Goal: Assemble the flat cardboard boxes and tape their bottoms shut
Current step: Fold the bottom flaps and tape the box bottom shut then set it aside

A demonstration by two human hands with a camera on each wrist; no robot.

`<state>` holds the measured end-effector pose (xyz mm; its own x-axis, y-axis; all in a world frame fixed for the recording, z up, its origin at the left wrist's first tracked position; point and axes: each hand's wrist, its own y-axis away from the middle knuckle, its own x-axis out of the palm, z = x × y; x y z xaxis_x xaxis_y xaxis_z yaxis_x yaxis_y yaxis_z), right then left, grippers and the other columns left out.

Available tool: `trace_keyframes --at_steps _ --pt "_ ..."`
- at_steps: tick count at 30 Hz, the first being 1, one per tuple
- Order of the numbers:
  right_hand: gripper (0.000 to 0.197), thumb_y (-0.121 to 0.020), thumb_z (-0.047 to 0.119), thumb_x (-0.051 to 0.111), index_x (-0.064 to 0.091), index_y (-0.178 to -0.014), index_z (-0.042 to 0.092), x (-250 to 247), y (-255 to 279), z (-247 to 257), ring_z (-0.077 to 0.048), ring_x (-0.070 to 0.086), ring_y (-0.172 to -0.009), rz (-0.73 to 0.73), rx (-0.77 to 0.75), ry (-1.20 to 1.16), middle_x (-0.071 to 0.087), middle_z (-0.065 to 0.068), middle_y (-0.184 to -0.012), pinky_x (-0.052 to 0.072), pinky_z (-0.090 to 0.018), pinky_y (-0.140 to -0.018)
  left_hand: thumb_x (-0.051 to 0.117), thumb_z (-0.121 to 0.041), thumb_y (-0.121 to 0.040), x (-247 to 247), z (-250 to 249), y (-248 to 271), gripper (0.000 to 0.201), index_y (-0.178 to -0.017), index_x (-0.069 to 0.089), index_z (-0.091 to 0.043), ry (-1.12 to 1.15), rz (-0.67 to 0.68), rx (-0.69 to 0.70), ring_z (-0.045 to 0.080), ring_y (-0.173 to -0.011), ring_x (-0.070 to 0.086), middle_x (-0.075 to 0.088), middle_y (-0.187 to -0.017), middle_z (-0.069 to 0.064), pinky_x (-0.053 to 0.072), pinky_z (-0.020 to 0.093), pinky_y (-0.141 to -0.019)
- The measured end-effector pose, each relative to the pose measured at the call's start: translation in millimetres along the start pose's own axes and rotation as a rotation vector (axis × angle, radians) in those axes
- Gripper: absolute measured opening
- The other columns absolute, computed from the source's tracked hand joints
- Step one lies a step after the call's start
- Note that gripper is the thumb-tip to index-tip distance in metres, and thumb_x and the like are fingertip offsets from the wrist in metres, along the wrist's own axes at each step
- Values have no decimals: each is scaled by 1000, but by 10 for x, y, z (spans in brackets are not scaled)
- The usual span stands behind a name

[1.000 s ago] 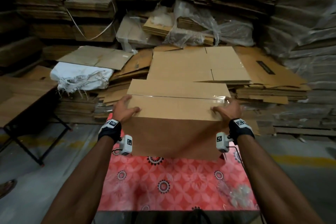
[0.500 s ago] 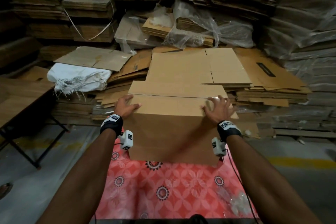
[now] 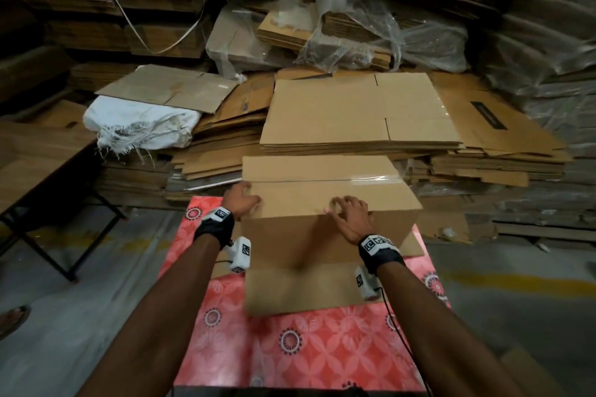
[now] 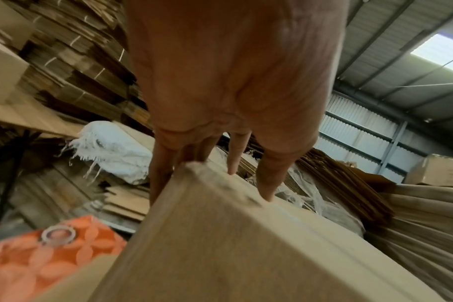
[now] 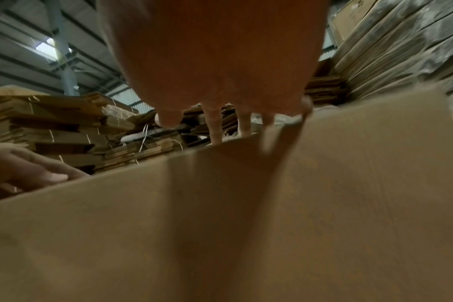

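Note:
An assembled brown cardboard box [image 3: 322, 200] stands on the pink flowered table [image 3: 322, 358]. Clear tape [image 3: 371, 178] runs along its top seam. A loose flap [image 3: 306, 290] lies out flat at its near bottom. My left hand [image 3: 240, 200] rests over the box's near left top corner. In the left wrist view its fingers [image 4: 269, 179] reach down on either side of that corner [image 4: 192, 165]. My right hand [image 3: 350, 216] lies on the near top edge, right of the middle, fingers spread and tips touching the cardboard [image 5: 246, 224].
A stack of flat boxes [image 3: 354, 116] lies just behind the table, with more cardboard piles all around. A white sack [image 3: 142, 122] sits at the back left. A tape roll [image 4: 57, 235] lies on the table's left part. A dark folding table [image 3: 42, 171] stands at the left.
My right hand has slid left from the box's right end toward the middle of the near top edge. The left hand stays at the left corner. The near flap now shows.

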<state>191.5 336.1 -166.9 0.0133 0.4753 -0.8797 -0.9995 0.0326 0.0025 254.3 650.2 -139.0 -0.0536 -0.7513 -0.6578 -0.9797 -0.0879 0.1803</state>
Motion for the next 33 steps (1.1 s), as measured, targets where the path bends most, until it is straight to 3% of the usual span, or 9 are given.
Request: trace_keyframes --at_steps 6,9,16,19,21,24,27,30,33 --pt "65 -91 80 33 50 -137 38 322 97 10 -30 45 -126 -18 -24 264 47 -2 -134 22 -72 -108 62 -30 -90 553 299 318 50 -137 51 -20 -131 -4 52 38 -101 70 70 -114 17 56 36 -82" --pt "78 -85 82 29 47 -143 33 403 64 66 -30 47 -129 19 -119 209 43 -6 -138 27 -62 -111 63 -24 -94 684 287 417 46 -136 49 -13 -186 14 115 35 -110 63 66 -115 17 41 31 -76" --pt "80 -89 78 11 27 -158 41 620 161 66 -23 19 -154 33 -172 151 25 1 -165 6 -66 -119 62 -46 -97 690 475 505 68 -155 30 -32 -170 45 127 38 -133 46 32 -155 14 43 49 -107" --pt "81 -88 79 10 26 -158 42 593 191 9 -22 15 -155 49 -198 169 25 3 -166 6 -63 -120 73 -41 -91 643 485 512 94 -163 15 -22 100 123 232 22 -144 39 33 -161 -1 36 38 -116" --pt "81 -87 81 14 30 -157 43 565 202 -28 -22 16 -155 55 -217 153 29 3 -164 8 -60 -120 80 -36 -85 642 509 523 89 -157 32 -17 231 156 210 14 -134 49 49 -146 -9 38 30 -112" --pt "82 -83 84 22 36 -153 43 498 231 -52 -22 20 -153 59 -229 119 34 3 -161 10 -60 -119 83 -47 -77 708 591 607 69 -136 58 -20 257 124 187 11 -117 64 67 -129 -9 48 40 -109" --pt "87 -78 88 33 40 -148 37 506 314 70 -21 29 -147 74 -179 43 33 2 -156 8 -65 -119 88 -31 -78 871 672 743 48 -120 66 -22 403 43 126 5 -103 69 74 -113 -11 54 39 -100" --pt "83 -87 81 33 34 -152 29 682 468 343 -19 29 -146 68 -232 31 26 2 -156 7 -67 -120 86 -46 -74 1075 671 927 46 -113 68 -28 428 7 106 5 -98 71 77 -103 -13 58 37 -93" --pt "72 -95 60 29 29 -158 25 866 609 544 -20 21 -154 54 -296 56 22 0 -165 9 -62 -122 75 -25 -90 1251 753 1137 37 -126 65 -26 472 60 114 9 -110 68 74 -117 -8 54 39 -101"
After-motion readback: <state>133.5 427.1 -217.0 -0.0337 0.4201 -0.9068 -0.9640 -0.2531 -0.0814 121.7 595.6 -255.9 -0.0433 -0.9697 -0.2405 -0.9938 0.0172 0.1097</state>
